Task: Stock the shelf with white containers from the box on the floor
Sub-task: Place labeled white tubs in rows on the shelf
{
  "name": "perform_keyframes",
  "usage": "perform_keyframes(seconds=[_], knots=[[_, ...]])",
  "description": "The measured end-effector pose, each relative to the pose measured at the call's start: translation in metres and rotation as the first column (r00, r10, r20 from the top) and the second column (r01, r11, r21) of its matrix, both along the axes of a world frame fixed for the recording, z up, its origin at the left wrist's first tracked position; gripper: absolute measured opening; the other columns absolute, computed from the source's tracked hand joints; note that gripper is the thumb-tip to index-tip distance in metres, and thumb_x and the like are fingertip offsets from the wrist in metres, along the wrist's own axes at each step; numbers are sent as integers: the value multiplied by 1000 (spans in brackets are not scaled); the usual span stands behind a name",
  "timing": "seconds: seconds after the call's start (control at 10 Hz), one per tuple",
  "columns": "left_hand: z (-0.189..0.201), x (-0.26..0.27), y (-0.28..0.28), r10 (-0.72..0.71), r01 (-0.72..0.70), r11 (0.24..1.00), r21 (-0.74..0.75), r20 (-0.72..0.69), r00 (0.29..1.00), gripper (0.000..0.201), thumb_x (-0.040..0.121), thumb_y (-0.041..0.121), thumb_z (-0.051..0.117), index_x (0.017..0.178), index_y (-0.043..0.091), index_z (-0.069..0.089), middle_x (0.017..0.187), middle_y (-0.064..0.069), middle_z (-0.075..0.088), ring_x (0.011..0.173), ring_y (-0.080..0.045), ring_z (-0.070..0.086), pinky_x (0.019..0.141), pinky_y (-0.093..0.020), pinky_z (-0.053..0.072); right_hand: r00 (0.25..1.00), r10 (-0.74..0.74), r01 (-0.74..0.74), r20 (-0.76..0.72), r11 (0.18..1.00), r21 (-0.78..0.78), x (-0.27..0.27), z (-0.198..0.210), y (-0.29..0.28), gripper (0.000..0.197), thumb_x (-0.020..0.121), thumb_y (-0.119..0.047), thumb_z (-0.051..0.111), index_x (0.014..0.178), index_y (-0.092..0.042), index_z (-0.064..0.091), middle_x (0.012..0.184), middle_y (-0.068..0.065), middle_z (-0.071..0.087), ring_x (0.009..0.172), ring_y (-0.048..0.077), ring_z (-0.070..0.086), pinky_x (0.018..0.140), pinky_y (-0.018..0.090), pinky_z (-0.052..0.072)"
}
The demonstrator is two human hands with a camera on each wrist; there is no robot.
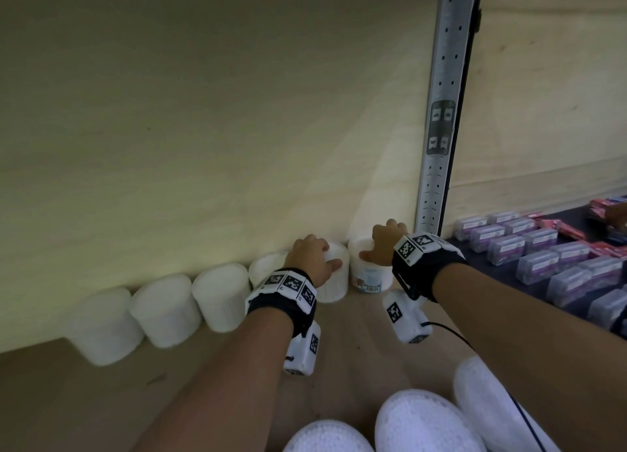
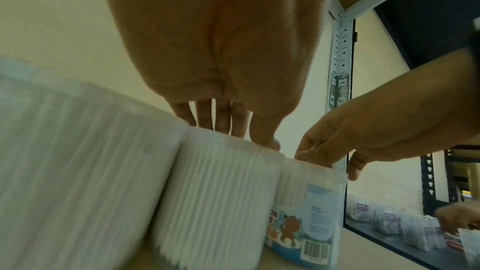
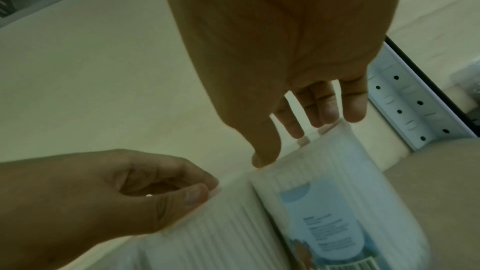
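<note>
Left hand (image 1: 314,260) and right hand (image 1: 381,244) each gripped a round ribbed white tub (image 1: 334,278), fingers curled on lids.

6 white containers (image 1: 222,295) in back row, 3 more at front; 2 hands (image 1: 314,258); purple packs too many to count

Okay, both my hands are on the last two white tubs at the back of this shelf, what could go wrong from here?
1. The left hand and right hand grip only the top rims of their containers and; a push from that high could tip one.
2. The row along the back wall stands packed side to side, so a shove may well knock its neighbours.
3. The right container stands close to the metal upright and could catch on it.
</note>
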State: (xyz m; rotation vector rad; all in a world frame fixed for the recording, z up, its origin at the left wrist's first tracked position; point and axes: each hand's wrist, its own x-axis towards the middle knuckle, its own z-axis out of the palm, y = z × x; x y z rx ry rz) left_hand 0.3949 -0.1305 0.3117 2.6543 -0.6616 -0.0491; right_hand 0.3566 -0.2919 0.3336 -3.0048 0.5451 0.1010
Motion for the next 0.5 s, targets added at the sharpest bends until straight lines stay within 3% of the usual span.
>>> perform_keyframes(seconds=[0.2,0.4,0.5], knots=[[1,0,-2,-1,1,1000,-2,6,1000,51,91,39,57,132,10,50,133,-9,45,127,-28,39,107,-38,35,999,44,-43,-19,999,8,-1,3,-3,57,91,-44,54,136,-11,46,138,14,41,128,33,41,104,41,38],[0,0,-2,-3,3,1000,29,8,1000,48,93,37,54,132,9,50,134,-11,45,127,-29,39,107,-38,36,993,115,-113,-6,981,155,-2,7,-11,48,91,-9,50,137,-22,50,148,6,40,135,27,41,108,34,38],[1,-1,-3,-4,4,999,45,-1,1000,48,93,38,53,132,9,49,134,-11,44,127,-30,38,107,-39,36,992,124,-121,-7,975,188,-2,8,-11,52,90,-5,45,137,-27,49,149,7,38,134,29,40,102,34,42]])
